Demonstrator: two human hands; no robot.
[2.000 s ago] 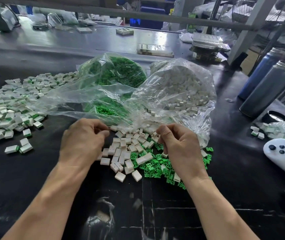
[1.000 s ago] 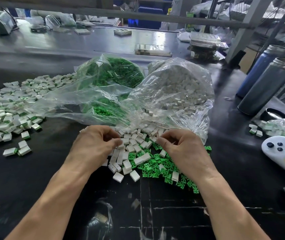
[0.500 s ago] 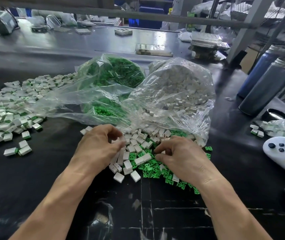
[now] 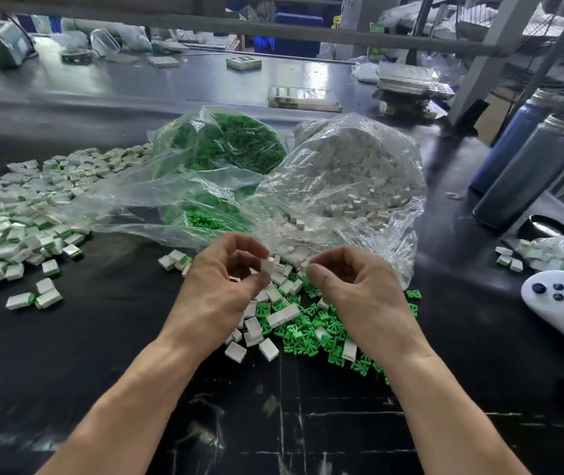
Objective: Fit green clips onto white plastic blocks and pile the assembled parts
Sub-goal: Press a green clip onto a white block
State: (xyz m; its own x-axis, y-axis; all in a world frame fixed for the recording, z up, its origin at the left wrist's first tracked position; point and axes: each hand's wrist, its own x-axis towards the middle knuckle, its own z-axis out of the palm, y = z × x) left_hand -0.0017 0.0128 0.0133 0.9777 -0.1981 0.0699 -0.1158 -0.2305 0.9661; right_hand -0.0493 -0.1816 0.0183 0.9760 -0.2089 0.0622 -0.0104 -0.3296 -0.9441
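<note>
While I hover over the loose pile | left hand [image 4: 218, 289] pinches white block [image 4: 267, 268], raised for clipping | right hand [image 4: 359, 289] fingers pinched, clip unclear | assembled pile [image 4: 9, 221] table-left

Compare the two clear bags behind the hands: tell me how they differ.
The left bag holds green clips; the right bag holds white blocks. The left bag's loose plastic spreads flat to the left toward the pile of finished parts; the right bag bulges taller and rounder. Both are clear plastic, open toward the person, and rest on the black table.
</note>
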